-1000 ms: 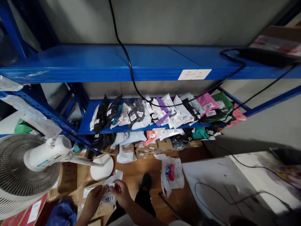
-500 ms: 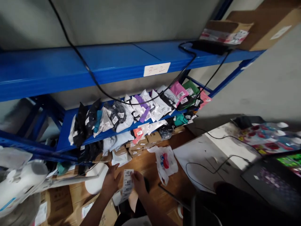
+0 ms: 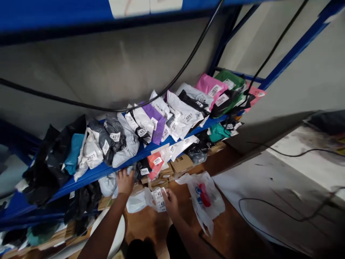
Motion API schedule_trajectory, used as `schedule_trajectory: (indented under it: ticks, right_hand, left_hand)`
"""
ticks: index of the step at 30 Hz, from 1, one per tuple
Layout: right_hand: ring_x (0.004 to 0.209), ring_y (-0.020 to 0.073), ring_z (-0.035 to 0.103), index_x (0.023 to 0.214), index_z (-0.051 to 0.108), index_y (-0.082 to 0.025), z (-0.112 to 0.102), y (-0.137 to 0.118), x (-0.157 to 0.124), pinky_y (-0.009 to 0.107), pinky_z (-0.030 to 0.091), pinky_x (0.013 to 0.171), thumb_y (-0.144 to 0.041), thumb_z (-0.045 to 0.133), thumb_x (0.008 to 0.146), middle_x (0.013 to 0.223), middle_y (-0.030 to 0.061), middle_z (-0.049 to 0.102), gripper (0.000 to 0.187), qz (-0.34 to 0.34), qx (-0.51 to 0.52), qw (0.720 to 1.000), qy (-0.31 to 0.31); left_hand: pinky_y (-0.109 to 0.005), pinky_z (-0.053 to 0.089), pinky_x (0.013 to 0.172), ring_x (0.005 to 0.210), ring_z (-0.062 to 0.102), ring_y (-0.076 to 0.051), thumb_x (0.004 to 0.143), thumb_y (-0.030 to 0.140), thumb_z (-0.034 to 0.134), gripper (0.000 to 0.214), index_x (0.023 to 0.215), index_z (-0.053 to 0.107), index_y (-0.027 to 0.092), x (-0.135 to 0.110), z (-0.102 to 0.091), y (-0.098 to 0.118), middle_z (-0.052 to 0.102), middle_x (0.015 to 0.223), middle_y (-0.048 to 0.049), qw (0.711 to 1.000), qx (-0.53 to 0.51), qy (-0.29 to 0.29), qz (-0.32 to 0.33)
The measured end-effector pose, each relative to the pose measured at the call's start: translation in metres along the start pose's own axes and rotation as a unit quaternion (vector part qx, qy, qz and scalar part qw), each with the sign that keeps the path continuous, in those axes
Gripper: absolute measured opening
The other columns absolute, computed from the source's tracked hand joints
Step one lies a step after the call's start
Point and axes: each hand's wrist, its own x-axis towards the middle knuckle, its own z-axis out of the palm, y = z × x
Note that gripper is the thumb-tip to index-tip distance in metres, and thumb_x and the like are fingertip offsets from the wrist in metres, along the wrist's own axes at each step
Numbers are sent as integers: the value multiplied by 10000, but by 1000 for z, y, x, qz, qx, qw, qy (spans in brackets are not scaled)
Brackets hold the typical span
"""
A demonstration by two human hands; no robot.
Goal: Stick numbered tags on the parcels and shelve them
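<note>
My left hand reaches to the lower shelf, its fingers apart against the grey and white mailing bags below the blue shelf edge; its fingertips are partly hidden. My right hand pinches a strip of white printed labels, whose visible numbers begin with 40. Close to the left fingers lies a black parcel with a white number label. Beside it is a coral parcel labelled 4005. Behind the label strip, a white plastic bag hangs low.
Labelled parcels, among them a purple one and a pink one, stand along the blue shelf. A black cable hangs across the front. Cardboard boxes lie beneath. A printed plastic bag is on the right, near a white surface.
My left hand has moved from beside the label strip up to the lower-shelf parcels. My right hand still holds the strip. The view has come closer to the shelf.
</note>
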Motion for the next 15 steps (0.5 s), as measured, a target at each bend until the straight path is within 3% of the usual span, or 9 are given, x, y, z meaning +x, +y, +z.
schedule_trajectory:
  ticks: [2, 5, 8, 11, 13, 15]
  right_hand:
    - [479, 124, 452, 608, 519, -202, 6, 34, 23, 248, 398, 468, -694, 629, 684, 520, -31, 494, 511, -19, 2, 1000, -11]
    - [525, 139, 492, 668, 571, -188, 16, 80, 55, 255, 420, 514, -653, 617, 732, 568, -13, 543, 472, -66, -6, 996, -62]
    - [562, 140, 513, 747, 592, -189, 26, 111, 78, 244, 423, 540, -537, 578, 833, 617, -8, 567, 359, -153, -19, 975, -160]
    - [624, 144, 543, 817, 596, -197, 33, 121, 87, 239, 437, 586, -424, 532, 897, 681, 0, 588, 249, -249, -31, 932, -263]
    - [661, 150, 561, 839, 604, -197, 36, 119, 85, 243, 448, 619, -384, 530, 905, 708, 9, 604, 211, -296, -52, 910, -286]
    - [664, 154, 571, 854, 611, -192, 37, 112, 77, 246, 454, 620, -370, 546, 899, 717, 16, 621, 194, -322, -62, 903, -276]
  left_hand:
    - [-466, 450, 856, 1015, 523, -346, 819, 264, 569, 238, 990, 683, 144, 0, 19, -34, 574, 1013, -178, 997, -11, 75, -33]
    - [-399, 474, 822, 956, 529, -290, 795, 239, 589, 165, 929, 644, 160, -3, 39, -63, 534, 952, -116, 977, -71, 201, -3]
    - [-385, 480, 851, 1009, 532, -268, 787, 169, 581, 204, 985, 630, 177, -5, 58, -65, 517, 1046, -107, 944, -108, 310, 40]
    - [-432, 451, 948, 1155, 489, -292, 770, 128, 597, 290, 1052, 635, 186, -7, 77, -60, 477, 1230, -133, 899, -100, 420, 68]
    - [-446, 438, 986, 1200, 483, -291, 770, 141, 625, 415, 1180, 579, 183, -10, 90, -56, 485, 1293, -143, 872, -120, 469, 76]
    - [-407, 474, 955, 1134, 549, -254, 800, 145, 611, 478, 1267, 512, 165, -16, 102, -47, 576, 1234, -138, 865, -157, 469, 87]
